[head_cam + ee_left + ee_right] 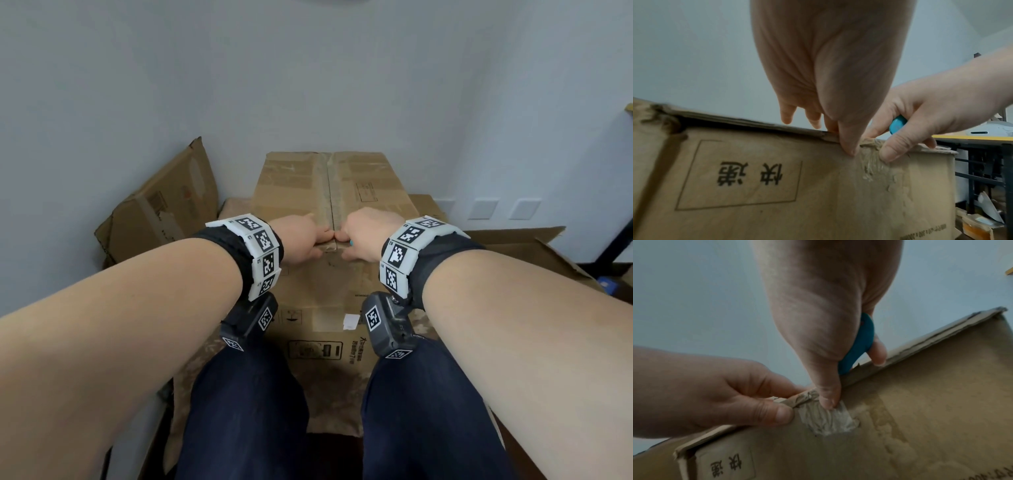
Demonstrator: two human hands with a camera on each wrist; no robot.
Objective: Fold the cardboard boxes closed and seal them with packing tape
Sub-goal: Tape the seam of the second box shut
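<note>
Pressing both thumbs onto the tape end (pixel 830 420) folded over the near top edge of a closed cardboard box (pixel 329 192), a person worked at its taped centre seam (pixel 329 192). The left hand (pixel 301 240) curled its fingers over the edge, thumb on the front face; the right hand (pixel 366 236), just beside it, pinned the wrinkled tape with its thumb while its fingers clasped a blue tool (pixel 859 344). The box stood before the knees on flattened cardboard (pixel 513 246), near a wall.
</note>
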